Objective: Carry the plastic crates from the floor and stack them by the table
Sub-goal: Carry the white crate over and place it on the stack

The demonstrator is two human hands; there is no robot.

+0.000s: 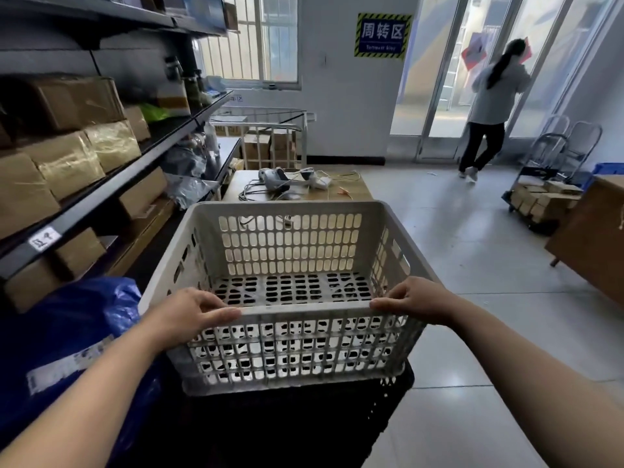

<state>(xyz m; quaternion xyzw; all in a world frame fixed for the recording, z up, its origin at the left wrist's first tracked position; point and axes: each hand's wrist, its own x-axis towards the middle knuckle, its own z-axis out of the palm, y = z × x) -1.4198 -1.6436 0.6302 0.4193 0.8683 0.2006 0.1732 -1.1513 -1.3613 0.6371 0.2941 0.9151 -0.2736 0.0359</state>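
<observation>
1. Head view looks down on a white slotted plastic crate [287, 292] held out in front of the person, empty inside.
2. Left hand [189, 315] curls over the near rim toward its left corner, fingers pressed down on the top edge and thumb hidden behind the wall; right hand [415, 300] clamps the same rim near the right corner in the same way. Both are closed around the rim, not spread.
3. Under the white crate sits a black slotted crate [304, 420]; the white one's base appears to rest on or hang just above its rim, and I cannot tell which.
4. Beyond the crates, just past the far wall of the white one, stands a wooden table [354, 190] with cables and small devices on top.
5. By my judgement the stack is begun beside the table: the black crate is placed, and the white one is either landing on it or about to.
6. What remains is settling it squarely and fetching any other crates; none show on the tiled floor [472, 265].
</observation>
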